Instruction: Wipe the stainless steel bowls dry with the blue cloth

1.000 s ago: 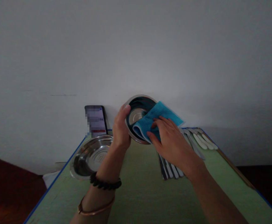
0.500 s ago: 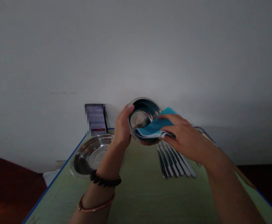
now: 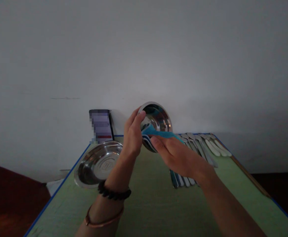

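above the green table, our left hand grips the tilted steel bowl by its side — likely light, stiff, slick, best held at the rim — while our right pinches the soft blue cloth against it.

Blue cloth inside a steel bowl
The left hand grips the tilted bowl; the right hand presses the cloth against it above the green table.
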A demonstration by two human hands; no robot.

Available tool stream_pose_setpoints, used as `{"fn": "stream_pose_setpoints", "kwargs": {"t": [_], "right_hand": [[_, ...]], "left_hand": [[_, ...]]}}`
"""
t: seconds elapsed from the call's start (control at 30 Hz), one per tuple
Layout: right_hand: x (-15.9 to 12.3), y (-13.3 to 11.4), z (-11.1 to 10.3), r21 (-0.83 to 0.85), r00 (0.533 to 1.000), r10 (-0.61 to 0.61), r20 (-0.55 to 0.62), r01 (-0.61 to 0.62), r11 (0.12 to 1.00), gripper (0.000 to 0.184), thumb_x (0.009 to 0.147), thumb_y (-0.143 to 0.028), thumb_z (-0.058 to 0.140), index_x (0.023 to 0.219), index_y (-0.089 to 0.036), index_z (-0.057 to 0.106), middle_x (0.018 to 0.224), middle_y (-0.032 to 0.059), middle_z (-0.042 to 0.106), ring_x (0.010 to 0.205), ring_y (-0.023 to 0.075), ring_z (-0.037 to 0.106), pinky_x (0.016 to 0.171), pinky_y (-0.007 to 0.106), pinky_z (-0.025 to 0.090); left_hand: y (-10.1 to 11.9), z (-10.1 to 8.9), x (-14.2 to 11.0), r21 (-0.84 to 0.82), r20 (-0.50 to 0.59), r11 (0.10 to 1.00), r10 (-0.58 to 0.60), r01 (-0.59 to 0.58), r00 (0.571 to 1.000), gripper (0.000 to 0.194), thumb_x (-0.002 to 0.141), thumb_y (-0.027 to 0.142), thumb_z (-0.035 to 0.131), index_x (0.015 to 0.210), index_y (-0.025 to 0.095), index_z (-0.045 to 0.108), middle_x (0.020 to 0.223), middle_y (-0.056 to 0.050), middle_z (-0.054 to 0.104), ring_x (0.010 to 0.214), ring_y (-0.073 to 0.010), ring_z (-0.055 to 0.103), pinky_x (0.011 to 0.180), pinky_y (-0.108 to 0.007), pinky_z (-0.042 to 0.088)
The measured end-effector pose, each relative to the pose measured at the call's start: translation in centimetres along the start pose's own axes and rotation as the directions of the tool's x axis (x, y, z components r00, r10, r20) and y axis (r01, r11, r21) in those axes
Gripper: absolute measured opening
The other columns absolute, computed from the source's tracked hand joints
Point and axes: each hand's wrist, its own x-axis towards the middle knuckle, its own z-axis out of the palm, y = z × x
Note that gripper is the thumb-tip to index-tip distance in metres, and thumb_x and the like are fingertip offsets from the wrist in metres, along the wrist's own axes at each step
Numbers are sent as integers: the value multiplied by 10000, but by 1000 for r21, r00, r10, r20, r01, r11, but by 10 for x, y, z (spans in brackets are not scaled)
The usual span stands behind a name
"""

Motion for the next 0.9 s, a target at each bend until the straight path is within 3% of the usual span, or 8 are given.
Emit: {"fn": "stream_pose_setpoints", "kwargs": {"t": [0.1,0.23,0.37,0.53,0.67,0.9], "right_hand": [[2,5,1,74,995,35,-90,-28,997,293,924,-288,318,1099,-196,534,984,51,670,904,165,618,788,293,450],[9,16,5,-48,959,79,-273,-96,994,208,831,-202,501,1018,-174,588,1007,61,652,966,191,578,869,332,428],[14,25,10,-147,899,86,-429,-164,975,130,771,-233,585,878,-184,640,944,57,631,973,223,540,901,388,407],[13,27,15,-125,809,68,-584,-172,977,283,772,-349,578,956,-137,611,1075,128,490,1035,247,488,929,404,401],[15,26,18,-76,771,58,-634,-137,988,258,806,-309,525,963,-117,595,1118,144,400,1099,235,445,990,373,354],[16,39,15,81,794,231,-562,-225,971,362,716,-367,601,1009,-165,533,1159,140,345,1106,276,439,942,436,374]], "left_hand": [[-2,-1,2,-46,-39,999,10,-12,999,263,816,350,488,987,241,655,1068,8,651,1065,-205,538,956,-330,374],[3,3,0,-119,-38,991,51,-55,998,309,834,342,456,1064,215,619,1104,-19,630,1080,-201,529,962,-324,368],[10,14,-9,-121,-130,985,103,-119,986,300,836,306,465,1084,215,607,1086,-14,635,1031,-182,553,899,-285,409],[13,24,-17,-126,-185,978,144,-168,972,293,843,279,465,1095,206,595,1059,-13,645,990,-160,571,863,-254,431],[11,24,-15,-146,-276,962,185,-231,943,302,840,251,462,1113,196,580,1086,-11,629,1016,-148,556,881,-236,420],[13,29,-19,-203,-284,959,137,-200,949,299,840,245,455,1109,192,576,1067,-20,623,985,-148,561,860,-239,434]]}}
